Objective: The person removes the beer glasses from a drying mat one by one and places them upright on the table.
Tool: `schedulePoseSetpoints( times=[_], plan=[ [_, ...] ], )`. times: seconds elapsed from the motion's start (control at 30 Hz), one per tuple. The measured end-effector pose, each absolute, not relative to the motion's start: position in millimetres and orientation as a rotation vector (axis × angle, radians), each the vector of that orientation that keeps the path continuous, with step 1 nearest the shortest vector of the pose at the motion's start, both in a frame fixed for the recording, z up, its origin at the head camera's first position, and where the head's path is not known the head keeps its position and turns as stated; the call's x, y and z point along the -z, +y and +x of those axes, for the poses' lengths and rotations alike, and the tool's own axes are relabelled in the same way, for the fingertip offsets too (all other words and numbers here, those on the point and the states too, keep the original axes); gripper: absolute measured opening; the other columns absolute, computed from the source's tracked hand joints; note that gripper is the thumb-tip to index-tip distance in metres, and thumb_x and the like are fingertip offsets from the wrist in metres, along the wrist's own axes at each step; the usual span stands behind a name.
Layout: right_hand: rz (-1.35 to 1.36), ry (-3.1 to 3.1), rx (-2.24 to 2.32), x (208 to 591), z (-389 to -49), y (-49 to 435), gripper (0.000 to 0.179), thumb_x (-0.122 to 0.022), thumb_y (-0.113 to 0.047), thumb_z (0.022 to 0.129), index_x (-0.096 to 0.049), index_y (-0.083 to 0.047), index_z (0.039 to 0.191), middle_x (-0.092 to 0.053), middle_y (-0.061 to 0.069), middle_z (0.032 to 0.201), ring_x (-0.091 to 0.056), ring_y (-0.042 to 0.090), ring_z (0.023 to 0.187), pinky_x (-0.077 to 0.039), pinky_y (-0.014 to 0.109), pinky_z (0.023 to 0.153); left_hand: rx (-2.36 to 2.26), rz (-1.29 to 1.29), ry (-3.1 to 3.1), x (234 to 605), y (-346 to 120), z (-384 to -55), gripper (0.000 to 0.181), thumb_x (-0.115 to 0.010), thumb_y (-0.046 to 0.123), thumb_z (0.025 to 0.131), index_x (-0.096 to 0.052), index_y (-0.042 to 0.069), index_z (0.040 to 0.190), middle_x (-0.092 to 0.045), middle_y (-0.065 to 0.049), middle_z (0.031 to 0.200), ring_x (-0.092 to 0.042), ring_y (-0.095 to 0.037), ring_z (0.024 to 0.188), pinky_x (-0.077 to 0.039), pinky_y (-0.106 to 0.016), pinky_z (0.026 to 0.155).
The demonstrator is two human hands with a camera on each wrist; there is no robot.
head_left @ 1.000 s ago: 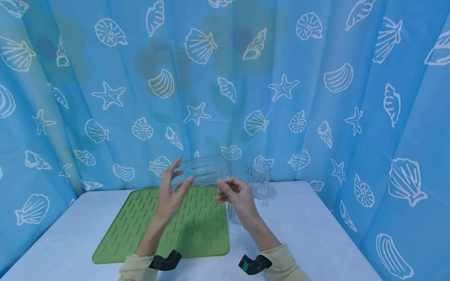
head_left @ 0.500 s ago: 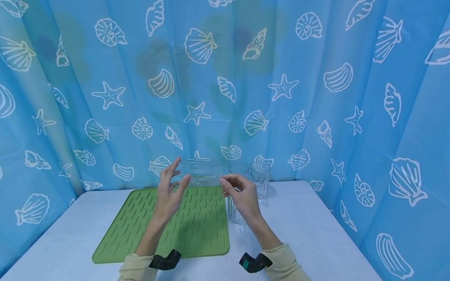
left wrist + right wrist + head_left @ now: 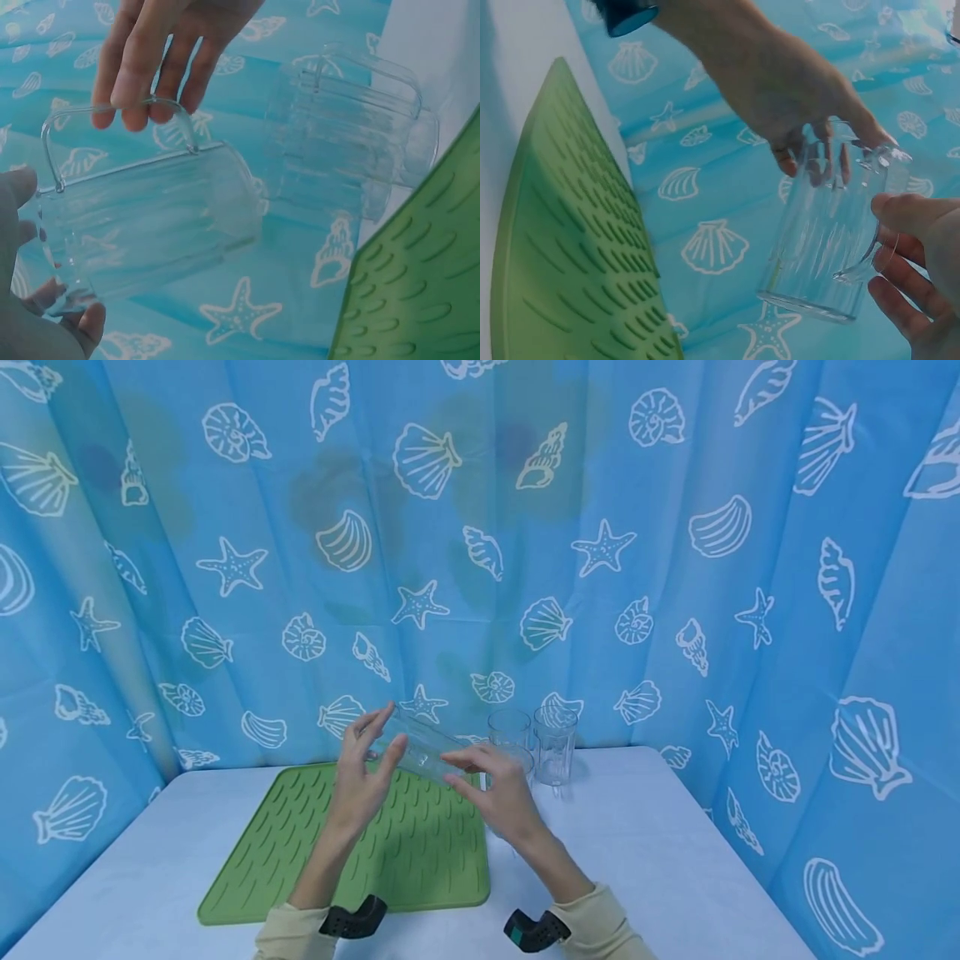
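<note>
Above the green mat, a clear glass mug (image 3: 423,756) with a side handle is held tilted between both hands. My left hand (image 3: 363,781) grips one end of it, fingers and thumb spread around the glass. At the handle (image 3: 51,142), my right hand (image 3: 498,789) holds on with curled fingers and thumb, as the left wrist view shows. The mug's body (image 3: 817,240) shows nothing inside it in the right wrist view. Its far end points down and to the right in the head view.
A green ridged drying mat (image 3: 300,843) lies on the white table (image 3: 637,860). Right of it stand several more clear glass mugs (image 3: 555,756), partly behind my right hand. A blue shell-patterned curtain (image 3: 480,543) hangs behind the table.
The mug has swung from nearly level to a slant, its right end lower. My right hand has moved left and slightly down, from the mug's right end onto its handle; my left hand keeps its hold.
</note>
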State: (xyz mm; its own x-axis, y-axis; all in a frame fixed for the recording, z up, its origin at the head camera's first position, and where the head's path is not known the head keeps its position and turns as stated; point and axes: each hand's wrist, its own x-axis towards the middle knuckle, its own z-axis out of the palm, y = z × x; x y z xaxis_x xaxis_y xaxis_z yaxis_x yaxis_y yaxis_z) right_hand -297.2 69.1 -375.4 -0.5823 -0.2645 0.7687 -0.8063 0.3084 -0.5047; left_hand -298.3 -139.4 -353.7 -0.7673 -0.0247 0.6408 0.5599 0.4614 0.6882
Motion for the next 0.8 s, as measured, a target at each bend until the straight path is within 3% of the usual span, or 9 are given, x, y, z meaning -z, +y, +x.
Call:
schedulePoseSetpoints(
  times=[0.37,0.63,0.8],
  plan=[
    [1.069,-2.057,-1.107,376.8,-291.2,59.7,0.030,-0.071,-0.011,0.090,-0.069,-0.010,0.120,-0.069,0.003,0.095,-0.068,0.012,0.085,-0.059,0.023,0.078,1.222,-0.468,-2.180,356.3,-140.1,-298.7,0.048,-0.061,0.034,0.098,-0.051,0.024,0.144,-0.036,-0.015,0.151,-0.034,-0.037,0.139,-0.044,-0.057,0.099],
    [1.118,-2.095,-1.165,376.6,-288.5,58.5,0.022,-0.068,-0.011,0.092,-0.067,-0.009,0.114,-0.071,0.005,0.102,-0.069,0.013,0.088,-0.058,0.018,0.077,1.207,-0.490,-2.196,356.6,-141.3,-298.5,0.050,-0.064,0.033,0.096,-0.052,0.023,0.144,-0.037,-0.012,0.152,-0.034,-0.033,0.139,-0.042,-0.047,0.096],
    [1.126,-2.095,-1.179,376.9,-289.4,58.7,0.021,-0.069,-0.009,0.091,-0.067,-0.009,0.112,-0.070,0.004,0.099,-0.068,0.013,0.086,-0.058,0.018,0.076,1.207,-0.495,-2.192,356.0,-142.4,-299.0,0.056,-0.067,0.031,0.094,-0.048,0.023,0.146,-0.039,-0.012,0.151,-0.038,-0.033,0.136,-0.043,-0.046,0.096]
  ],
)
